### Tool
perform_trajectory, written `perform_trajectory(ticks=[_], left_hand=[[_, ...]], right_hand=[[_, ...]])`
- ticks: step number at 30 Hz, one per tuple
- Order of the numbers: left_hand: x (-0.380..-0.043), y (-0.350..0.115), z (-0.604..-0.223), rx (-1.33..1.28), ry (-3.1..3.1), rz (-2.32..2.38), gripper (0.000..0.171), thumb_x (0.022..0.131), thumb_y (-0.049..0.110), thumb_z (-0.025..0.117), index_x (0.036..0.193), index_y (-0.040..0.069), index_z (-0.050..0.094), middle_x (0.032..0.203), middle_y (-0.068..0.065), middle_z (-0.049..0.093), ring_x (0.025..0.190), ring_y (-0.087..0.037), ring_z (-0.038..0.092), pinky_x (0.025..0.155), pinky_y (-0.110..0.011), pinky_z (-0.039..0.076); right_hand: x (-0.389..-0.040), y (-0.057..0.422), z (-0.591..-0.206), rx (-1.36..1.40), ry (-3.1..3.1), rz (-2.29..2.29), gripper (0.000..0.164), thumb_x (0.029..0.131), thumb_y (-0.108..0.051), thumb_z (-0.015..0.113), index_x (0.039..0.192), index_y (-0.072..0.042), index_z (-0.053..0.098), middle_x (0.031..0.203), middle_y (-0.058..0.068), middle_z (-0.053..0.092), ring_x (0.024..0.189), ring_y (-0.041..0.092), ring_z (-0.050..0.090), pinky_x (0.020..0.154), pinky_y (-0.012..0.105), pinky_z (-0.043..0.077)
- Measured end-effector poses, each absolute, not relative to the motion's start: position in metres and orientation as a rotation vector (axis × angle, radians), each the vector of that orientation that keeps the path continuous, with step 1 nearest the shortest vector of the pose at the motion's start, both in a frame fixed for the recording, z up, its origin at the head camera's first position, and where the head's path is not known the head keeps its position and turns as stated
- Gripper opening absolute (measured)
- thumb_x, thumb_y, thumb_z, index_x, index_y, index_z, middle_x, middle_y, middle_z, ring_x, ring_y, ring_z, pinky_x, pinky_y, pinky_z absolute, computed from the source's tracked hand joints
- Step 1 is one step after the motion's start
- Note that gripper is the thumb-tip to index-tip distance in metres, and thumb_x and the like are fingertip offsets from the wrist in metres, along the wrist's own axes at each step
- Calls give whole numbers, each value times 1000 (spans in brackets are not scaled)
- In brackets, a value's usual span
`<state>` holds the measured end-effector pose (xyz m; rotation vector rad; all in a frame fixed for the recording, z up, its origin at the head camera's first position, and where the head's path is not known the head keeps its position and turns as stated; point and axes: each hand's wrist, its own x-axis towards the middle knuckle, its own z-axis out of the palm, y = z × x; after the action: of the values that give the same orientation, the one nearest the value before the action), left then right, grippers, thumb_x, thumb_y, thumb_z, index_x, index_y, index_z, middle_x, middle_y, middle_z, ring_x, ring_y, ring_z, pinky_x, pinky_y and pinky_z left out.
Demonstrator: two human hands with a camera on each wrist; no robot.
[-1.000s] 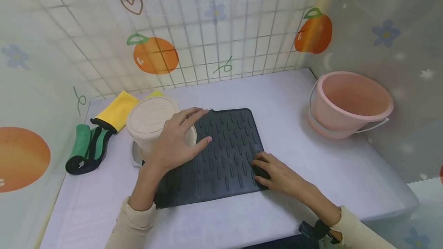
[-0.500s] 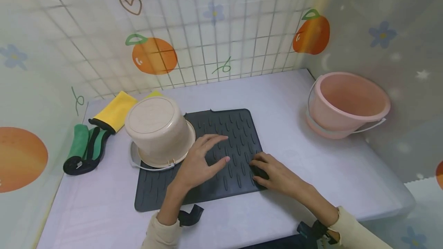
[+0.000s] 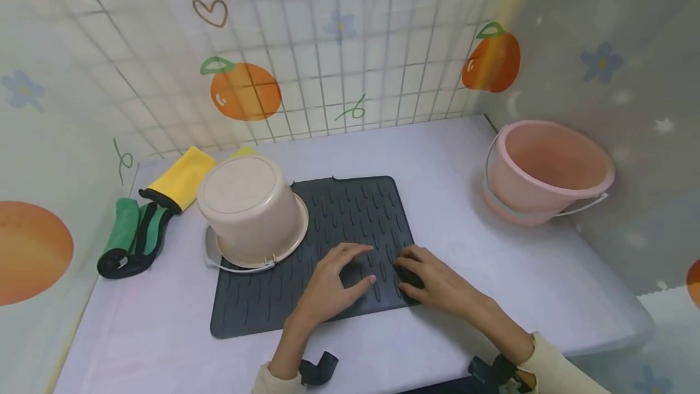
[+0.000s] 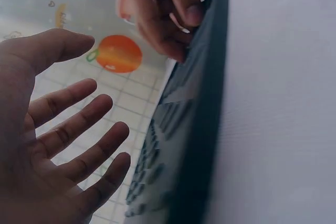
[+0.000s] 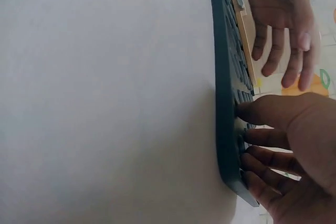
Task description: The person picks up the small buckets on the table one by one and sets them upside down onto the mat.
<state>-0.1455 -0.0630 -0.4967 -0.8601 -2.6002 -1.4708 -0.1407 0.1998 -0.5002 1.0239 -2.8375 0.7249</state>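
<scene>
My left hand (image 3: 330, 287) hovers over the front of a black ribbed mat (image 3: 350, 211), its fingers spread apart with nothing between them. In the left wrist view the same hand (image 4: 63, 129) shows its palm and separated fingers. My right hand (image 3: 437, 281) rests at the mat's front right corner, and its loosely bent fingertips touch the mat's surface in the right wrist view. Dark shade lies under that palm. A beige bucket (image 3: 251, 217) stands upside down over the mat's left part, its white handle (image 3: 240, 270) lying down along the rim.
A pink bucket (image 3: 525, 193) stands upright at the right of the white table (image 3: 465, 157). At the left lie a rolled green cloth (image 3: 126, 227) with black edging and a yellow cloth (image 3: 186, 175). A patterned curtain (image 3: 350, 47) closes off the back.
My left hand has moved away from the beige bucket, right and toward me, nearing my right hand. The bucket now shows fully. My right hand keeps its place on the mat corner.
</scene>
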Motion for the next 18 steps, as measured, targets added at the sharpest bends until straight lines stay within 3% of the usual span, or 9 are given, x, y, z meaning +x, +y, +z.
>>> perform_trajectory(ticks=[8,18], left_hand=[[-141,-58,-510,-804,-2693,-1396,51,90,39,74,137,22,61,131,12,56,121,-10,52,100,-44,45],[-141,-59,-520,-842,-2755,-1301,48,88,41,76,130,20,66,131,8,57,127,-17,44,104,-50,39]], right_hand=[[-141,199,-500,1026,-2835,731,43,88,-19,79,125,1,65,126,10,54,113,21,56,93,38,50],[-142,198,-498,1002,-2869,722,44,89,-21,78,126,-1,65,127,10,54,115,23,56,94,41,50]])
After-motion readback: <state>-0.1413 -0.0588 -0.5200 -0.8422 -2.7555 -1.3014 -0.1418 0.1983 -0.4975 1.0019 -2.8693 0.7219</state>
